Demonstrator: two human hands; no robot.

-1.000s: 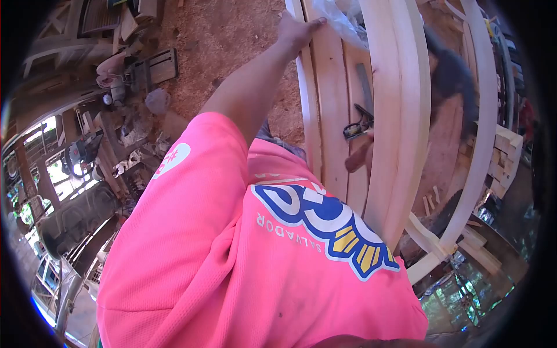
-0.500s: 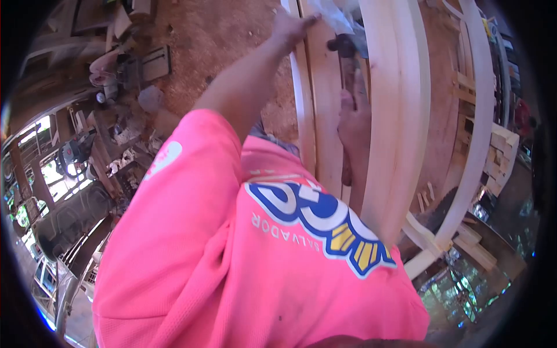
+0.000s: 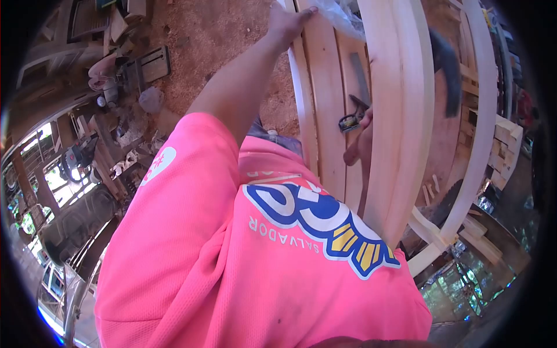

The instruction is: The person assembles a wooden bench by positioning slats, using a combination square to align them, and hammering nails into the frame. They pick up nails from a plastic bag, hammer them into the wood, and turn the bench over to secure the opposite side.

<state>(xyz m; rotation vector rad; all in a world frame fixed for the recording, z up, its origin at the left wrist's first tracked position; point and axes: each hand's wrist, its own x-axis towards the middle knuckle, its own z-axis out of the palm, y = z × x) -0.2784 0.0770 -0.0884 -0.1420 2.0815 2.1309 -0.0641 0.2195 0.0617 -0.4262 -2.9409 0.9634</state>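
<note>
At the top, my left hand (image 3: 285,26) is closed over the outer edge of a long pale wooden board (image 3: 325,75), its thumb lying across the face. Clear plastic sheeting (image 3: 342,17) lies close by. My right hand (image 3: 364,136) is partly hidden behind a thick curved wooden beam (image 3: 397,98). Its fingers are closed around a tool with a dark metal head (image 3: 350,122); the exact kind I cannot tell. Just beyond that head, a flat grey strip (image 3: 360,75) overlaps the boards. Right of the beam shows a dark angled shape (image 3: 447,75), blurred.
Another curved pale timber (image 3: 481,116) runs down the right side, near stacked wood blocks (image 3: 505,151). Wood shavings cover the brown ground (image 3: 226,35). On the left are a small plastic bag (image 3: 151,100), machinery (image 3: 75,159) and a dark rounded tank-like object (image 3: 75,223).
My right hand and the dark-headed tool have shifted toward my body and the beam. The grey strip and dark angled shape now show. My left hand stays on the board.
</note>
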